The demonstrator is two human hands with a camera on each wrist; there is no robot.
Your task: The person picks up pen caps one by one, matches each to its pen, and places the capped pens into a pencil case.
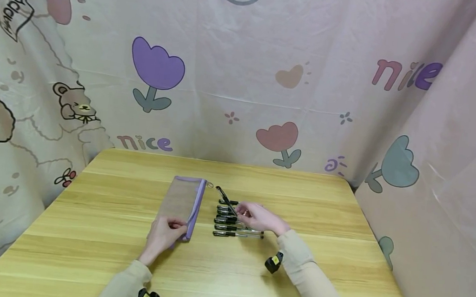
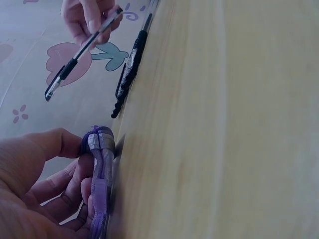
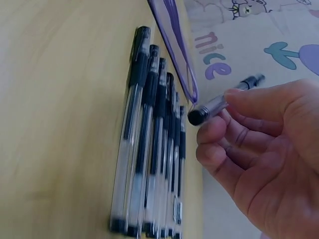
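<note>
A flat zip pencil pouch with see-through mesh and purple edging (image 1: 177, 198) lies left of centre on the table. My left hand (image 1: 166, 233) pinches its near end between thumb and fingers; the left wrist view shows the zipped purple edge (image 2: 101, 191) standing up there. Above the table, my right hand (image 1: 261, 217) pinches a clear pen with a black cap and grip (image 1: 225, 196). The pen tilts with its capped end up toward the pouch. Below it several similar pens (image 3: 133, 129) lie side by side in a row, partly hidden by the right hand in the head view.
The pens lie just right of the pouch on the wooden table (image 1: 87, 248). A small ring (image 1: 210, 184) hangs at the pouch's far corner. Printed curtains (image 1: 227, 73) enclose the back and both sides. A black camera sits at each wrist.
</note>
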